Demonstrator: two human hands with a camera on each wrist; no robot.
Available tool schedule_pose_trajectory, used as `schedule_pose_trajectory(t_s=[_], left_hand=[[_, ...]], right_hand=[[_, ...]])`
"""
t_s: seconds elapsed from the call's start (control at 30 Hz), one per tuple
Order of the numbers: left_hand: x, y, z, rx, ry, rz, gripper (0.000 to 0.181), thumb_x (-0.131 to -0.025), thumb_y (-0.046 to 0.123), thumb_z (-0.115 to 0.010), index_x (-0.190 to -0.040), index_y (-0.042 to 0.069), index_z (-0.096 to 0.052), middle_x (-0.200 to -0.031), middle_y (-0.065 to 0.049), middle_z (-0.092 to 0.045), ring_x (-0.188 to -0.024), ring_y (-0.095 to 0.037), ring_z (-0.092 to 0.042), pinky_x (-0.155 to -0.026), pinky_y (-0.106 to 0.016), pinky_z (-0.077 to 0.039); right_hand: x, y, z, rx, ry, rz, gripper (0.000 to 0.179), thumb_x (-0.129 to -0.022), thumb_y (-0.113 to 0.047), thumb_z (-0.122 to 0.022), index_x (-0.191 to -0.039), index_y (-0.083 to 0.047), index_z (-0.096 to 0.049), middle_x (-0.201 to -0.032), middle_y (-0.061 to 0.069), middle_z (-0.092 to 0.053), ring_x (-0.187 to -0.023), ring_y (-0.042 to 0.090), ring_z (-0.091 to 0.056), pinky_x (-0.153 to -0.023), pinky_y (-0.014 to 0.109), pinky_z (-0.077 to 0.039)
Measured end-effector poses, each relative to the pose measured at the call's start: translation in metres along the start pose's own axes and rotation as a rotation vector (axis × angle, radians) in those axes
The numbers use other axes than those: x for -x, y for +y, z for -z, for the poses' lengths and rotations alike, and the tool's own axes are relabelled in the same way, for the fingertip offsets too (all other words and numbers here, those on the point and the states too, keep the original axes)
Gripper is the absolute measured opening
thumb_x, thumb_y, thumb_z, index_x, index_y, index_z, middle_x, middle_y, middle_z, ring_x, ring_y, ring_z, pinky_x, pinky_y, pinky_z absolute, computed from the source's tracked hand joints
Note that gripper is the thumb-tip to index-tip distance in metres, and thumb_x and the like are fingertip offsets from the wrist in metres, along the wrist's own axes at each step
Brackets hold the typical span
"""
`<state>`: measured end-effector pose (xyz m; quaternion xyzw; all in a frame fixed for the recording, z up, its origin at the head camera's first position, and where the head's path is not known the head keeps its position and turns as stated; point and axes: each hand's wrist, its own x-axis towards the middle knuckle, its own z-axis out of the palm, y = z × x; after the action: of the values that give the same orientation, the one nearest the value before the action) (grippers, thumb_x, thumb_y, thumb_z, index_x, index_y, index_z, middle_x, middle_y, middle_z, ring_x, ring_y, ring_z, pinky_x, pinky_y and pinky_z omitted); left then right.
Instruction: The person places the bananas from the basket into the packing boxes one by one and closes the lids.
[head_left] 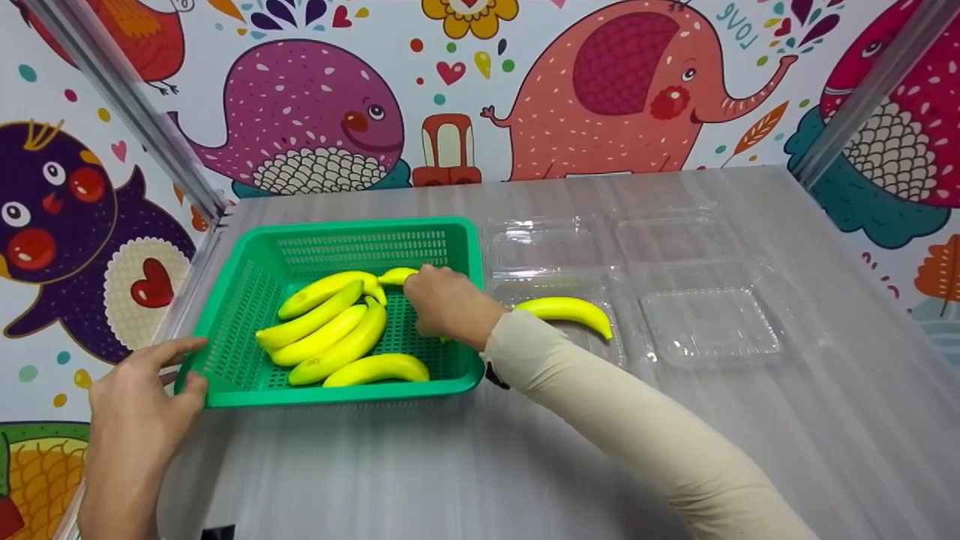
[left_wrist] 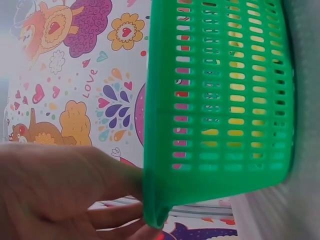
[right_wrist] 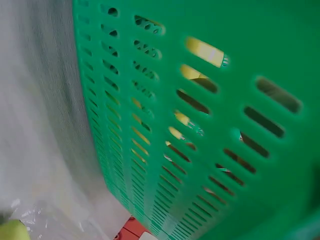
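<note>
A green plastic basket (head_left: 345, 400) stands at the left of the table, with a cluster of several yellow bananas (head_left: 322, 322) and a single banana (head_left: 379, 369) inside. My left hand (head_left: 142, 405) pinches the basket's front left corner; the left wrist view shows that hand (left_wrist: 65, 185) at the rim. Inside the basket's right side, my right hand (head_left: 454, 307) grips another banana (head_left: 397, 277), most of it hidden under the hand. The right wrist view shows mainly the perforated basket wall (right_wrist: 160, 125); the hand itself is out of sight there.
Clear plastic containers (head_left: 709, 322) lie to the right of the basket. One banana (head_left: 566, 311) rests in the front left compartment, partly behind my right sleeve (head_left: 615, 412). Cartoon-printed walls (head_left: 465, 90) and metal posts (head_left: 135, 97) bound the grey table (head_left: 390, 480).
</note>
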<state>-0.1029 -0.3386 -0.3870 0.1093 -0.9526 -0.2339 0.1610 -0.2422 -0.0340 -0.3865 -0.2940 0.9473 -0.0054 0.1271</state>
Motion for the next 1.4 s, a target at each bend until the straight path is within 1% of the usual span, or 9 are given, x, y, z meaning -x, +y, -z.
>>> schedule_pose_trajectory(t_s=[0.13,0.37,0.43,0.53,0.67,0.77,0.93,1.13,1.4], left_hand=[[0.000,-0.007,0.003,-0.013,-0.007,0.025,0.039,-0.088,-0.003,-0.072,-0.127,-0.003,-0.077,-0.133,-0.037,-0.069,-0.109,-0.057,-0.074,-0.071,-0.041,-0.066],[-0.001,-0.011,0.001,-0.004,-0.030,0.066,0.040,-0.091,0.003,-0.071,-0.131,-0.001,-0.076,-0.134,-0.037,-0.068,-0.110,-0.056,-0.074,-0.086,-0.052,-0.064],[-0.001,-0.011,0.000,0.004,-0.037,0.078,0.040,-0.091,0.003,-0.072,-0.131,-0.001,-0.076,-0.135,-0.036,-0.068,-0.111,-0.055,-0.074,-0.074,-0.028,-0.063],[-0.001,-0.012,0.001,0.007,-0.049,0.091,0.040,-0.091,0.004,-0.073,-0.131,-0.001,-0.076,-0.136,-0.036,-0.068,-0.112,-0.053,-0.074,-0.059,-0.004,-0.043],[-0.003,-0.012,0.001,0.009,-0.071,0.076,0.042,-0.092,0.003,-0.073,-0.134,-0.003,-0.074,-0.136,-0.036,-0.066,-0.114,-0.056,-0.073,-0.070,-0.028,-0.066],[-0.004,-0.013,0.001,0.009,-0.084,0.054,0.044,-0.092,0.003,-0.075,-0.135,-0.003,-0.072,-0.137,-0.036,-0.064,-0.115,-0.057,-0.071,-0.073,-0.039,-0.067],[-0.006,-0.018,0.002,0.022,-0.090,0.024,0.047,-0.091,0.002,-0.078,-0.137,-0.002,-0.072,-0.143,-0.033,-0.062,-0.115,-0.056,-0.072,-0.061,0.001,-0.044],[-0.012,-0.019,0.002,0.003,-0.094,-0.007,0.046,-0.089,0.003,-0.080,-0.134,-0.003,-0.073,-0.141,-0.036,-0.063,-0.109,-0.056,-0.073,-0.064,-0.023,-0.063],[-0.013,-0.019,0.003,-0.002,-0.088,-0.046,0.043,-0.090,0.004,-0.079,-0.131,-0.003,-0.074,-0.134,-0.037,-0.065,-0.099,-0.053,-0.075,-0.056,-0.008,-0.046]], right_hand=[[-0.002,-0.003,-0.005,0.015,0.005,-0.025,0.035,-0.102,-0.020,-0.075,-0.133,-0.005,-0.069,-0.124,0.013,-0.070,-0.103,0.025,-0.068,-0.094,0.037,-0.065],[-0.007,-0.006,-0.014,0.062,0.056,-0.070,0.031,-0.105,-0.019,-0.069,-0.132,-0.004,-0.068,-0.122,0.012,-0.074,-0.111,0.025,-0.073,-0.091,0.039,-0.067],[-0.008,-0.006,-0.015,0.076,0.062,-0.074,0.031,-0.106,-0.019,-0.067,-0.134,-0.004,-0.066,-0.122,0.012,-0.074,-0.112,0.025,-0.074,-0.090,0.039,-0.067],[-0.006,-0.006,-0.016,0.061,0.076,-0.063,0.027,-0.106,-0.019,-0.067,-0.129,-0.005,-0.065,-0.118,0.011,-0.073,-0.106,0.025,-0.074,-0.086,0.038,-0.067],[-0.001,-0.002,-0.012,-0.069,0.111,-0.033,0.024,-0.101,-0.018,-0.074,-0.120,-0.006,-0.066,-0.104,0.010,-0.070,-0.087,0.023,-0.067,-0.074,0.036,-0.064],[0.002,0.001,-0.004,-0.181,0.143,-0.009,0.031,-0.097,-0.016,-0.079,-0.123,-0.006,-0.068,-0.097,0.008,-0.065,-0.082,0.022,-0.060,-0.069,0.031,-0.059],[0.013,0.007,0.016,-0.288,0.187,0.033,0.042,-0.093,-0.004,-0.077,-0.134,-0.006,-0.070,-0.105,0.005,-0.069,-0.090,0.022,-0.061,-0.079,0.028,-0.062],[0.035,0.022,0.037,-0.321,0.229,0.053,0.046,-0.093,0.002,-0.072,-0.138,-0.005,-0.070,-0.132,0.009,-0.074,-0.109,0.023,-0.066,-0.098,0.034,-0.064],[0.073,0.066,0.045,-0.428,0.332,0.002,0.042,-0.095,-0.009,-0.076,-0.137,-0.007,-0.071,-0.131,0.008,-0.074,-0.105,0.023,-0.066,-0.091,0.032,-0.065]])
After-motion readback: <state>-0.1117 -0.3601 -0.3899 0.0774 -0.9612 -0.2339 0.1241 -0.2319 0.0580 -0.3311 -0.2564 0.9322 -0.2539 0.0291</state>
